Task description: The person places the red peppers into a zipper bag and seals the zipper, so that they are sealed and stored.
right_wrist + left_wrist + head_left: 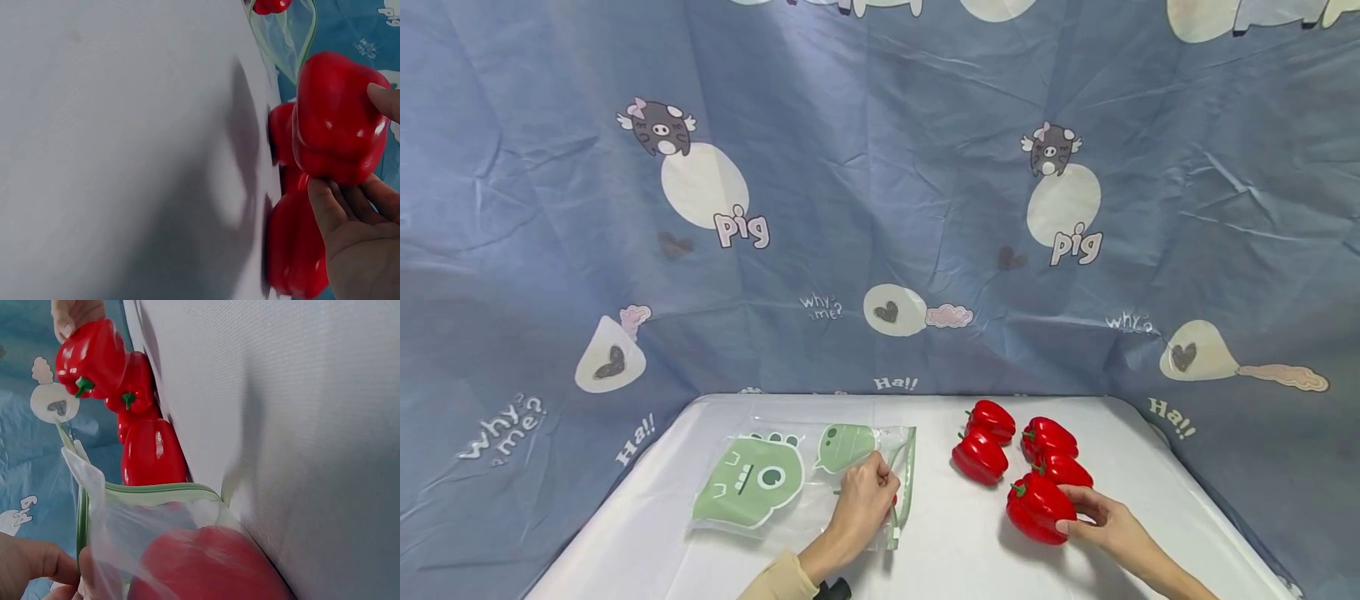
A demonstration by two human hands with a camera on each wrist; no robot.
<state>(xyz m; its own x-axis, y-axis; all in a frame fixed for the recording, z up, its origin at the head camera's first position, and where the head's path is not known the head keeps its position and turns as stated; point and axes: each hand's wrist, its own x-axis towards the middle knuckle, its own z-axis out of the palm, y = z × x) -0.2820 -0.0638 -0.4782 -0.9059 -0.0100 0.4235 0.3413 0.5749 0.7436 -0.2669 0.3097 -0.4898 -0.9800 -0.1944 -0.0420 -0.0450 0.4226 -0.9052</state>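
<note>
My right hand (pixel 1108 525) grips a red bell pepper (pixel 1039 510), thumb on one side and fingers on the other. A gap shows between this pepper and its shadow on the table in the right wrist view. Toward the middle, my left hand (pixel 863 493) pinches the green-edged mouth of a clear zip bag (pixel 752 483) printed with green cartoon creatures. The mouth is spread apart in the left wrist view. Inside the bag, near that mouth, lies another red bell pepper (pixel 209 565), mostly covered by the left hand in the head view.
Several more red bell peppers (pixel 980 457) with green stems lie clustered behind the held one, to the right of the bag. The white table (pixel 955 542) has a blue printed curtain (pixel 865 208) hanging behind it.
</note>
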